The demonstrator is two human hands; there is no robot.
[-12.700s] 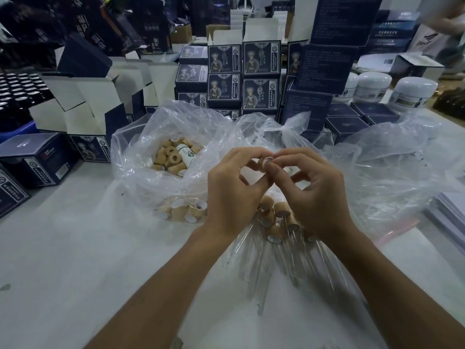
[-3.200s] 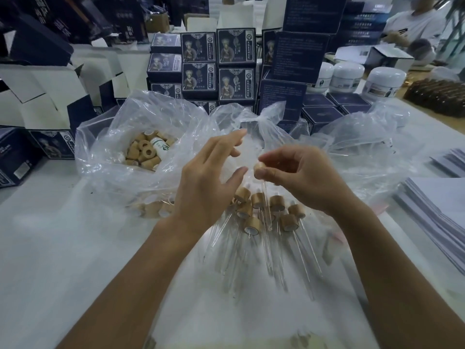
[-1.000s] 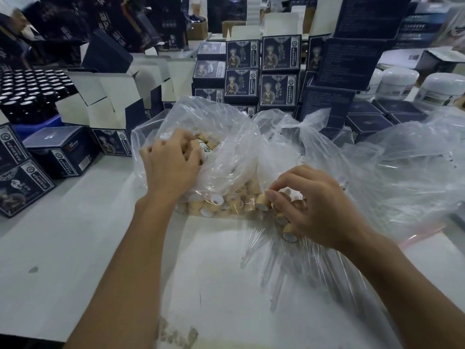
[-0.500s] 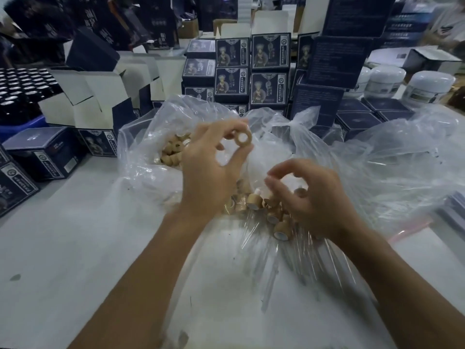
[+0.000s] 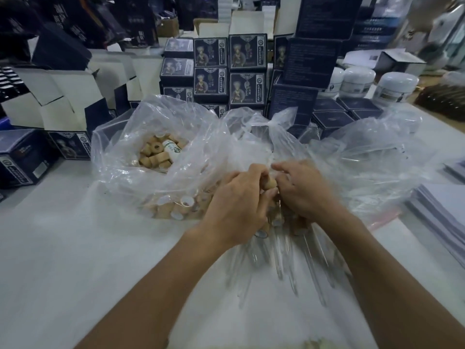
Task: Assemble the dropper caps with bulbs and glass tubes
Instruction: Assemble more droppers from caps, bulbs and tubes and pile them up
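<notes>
Two bare hands, close together, low over the white table [image 5: 75, 248]. Left hand [image 5: 236, 210] curled round a small tan dropper cap [image 5: 270, 183], thumb and fingers pinching it. Right hand [image 5: 302, 190] just beside that cap, fingers bent and touching near it; hard to tell if it grips anything of its own.

Under both hands, a heap of finished droppers [image 5: 279, 222]: tan caps at the top, thin glass tubes [image 5: 284, 260] pointing toward the near edge of the table, lying on clear plastic.

Left of the held cap, a clear plastic bag [image 5: 120, 137] open at the top, full of loose tan caps [image 5: 153, 154]. One small white bottle [image 5: 172, 148] lying among them. More caps [image 5: 176, 210] pressed against the near wall of the bag, touching the table.

Right of the held cap, more crumpled clear plastic [image 5: 377, 157]. Contents too blurry to tell.

Behind the bag, dark blue boxes [image 5: 247, 51] stacked up with a picture on the front. Far right of those, white jars [image 5: 397, 84] with round lids. Left of the bag, open boxes [image 5: 57, 107] with white flaps. Right edge of the table, a stack of flat white sheets [image 5: 442, 210].
</notes>
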